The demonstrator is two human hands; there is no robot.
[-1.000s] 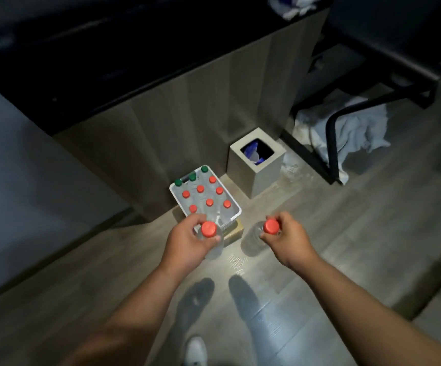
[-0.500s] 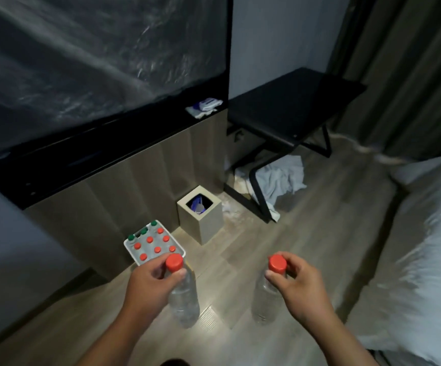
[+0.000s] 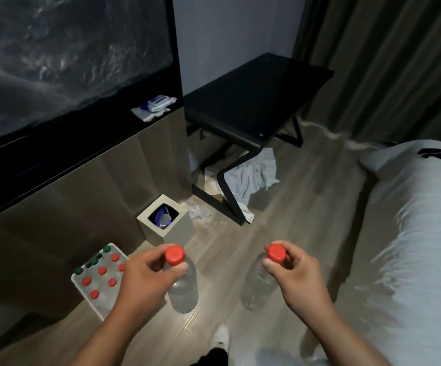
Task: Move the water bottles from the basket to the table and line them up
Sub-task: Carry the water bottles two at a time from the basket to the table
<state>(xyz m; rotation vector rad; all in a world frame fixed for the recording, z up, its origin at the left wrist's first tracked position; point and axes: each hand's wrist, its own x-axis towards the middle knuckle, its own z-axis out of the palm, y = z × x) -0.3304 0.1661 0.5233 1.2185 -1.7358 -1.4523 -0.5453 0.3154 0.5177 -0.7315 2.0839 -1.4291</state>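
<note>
My left hand [image 3: 145,281] grips the neck of a clear water bottle with a red cap [image 3: 183,291], held upright above the floor. In my right hand [image 3: 295,278] hangs a second red-capped bottle [image 3: 255,289], pinched just under its cap. The white basket [image 3: 82,289] stands on the floor at lower left against the wood-panelled wall, holding several bottles with red and green caps. The black table [image 3: 256,101] stands ahead at upper centre, its top bare.
A square white waste bin [image 3: 177,232] stands between the basket and the table. A crumpled white cloth [image 3: 251,178] lies under the table's black legs. A bed with white bedding [image 3: 414,247] fills the right side. Curtains hang behind the table.
Both hands have lifted their bottles away from the basket. The view has swung up and to the right, bringing the black table and the bed into sight.
</note>
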